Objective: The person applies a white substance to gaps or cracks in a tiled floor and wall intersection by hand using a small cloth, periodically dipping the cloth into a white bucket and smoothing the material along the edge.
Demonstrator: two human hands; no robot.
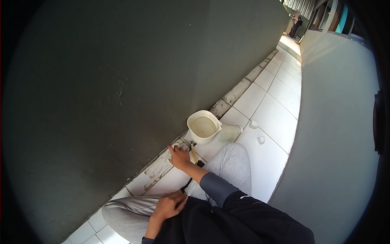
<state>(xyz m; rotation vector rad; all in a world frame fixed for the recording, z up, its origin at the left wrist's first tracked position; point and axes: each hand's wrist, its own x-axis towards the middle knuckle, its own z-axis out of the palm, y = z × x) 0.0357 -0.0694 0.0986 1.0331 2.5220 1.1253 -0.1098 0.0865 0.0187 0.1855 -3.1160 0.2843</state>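
My right hand [178, 157] reaches to the foot of the dark wall. Its fingers are stretched out against a tile strip [158, 167] smeared with whitish paste. I can make out nothing held in it. My left hand [167, 206] rests on my lap, fingers loosely laid out and partly hidden by clothing. Just beyond the right hand stands a white squarish tub [203, 140] with pale cloudy liquid inside. Between hand and tub lies a slim tool with a yellowish handle [194, 153]; its exact kind is unclear. A pale, limp plastic bag [230, 133] lies beside the tub.
Two small white blocks [253, 124] [261, 140] sit on the white floor tiles [264, 103] to the right. A dark wall [122, 81] rises at left, a grey wall [337, 101] at right. Another person [295, 24] stands at the passage's far end.
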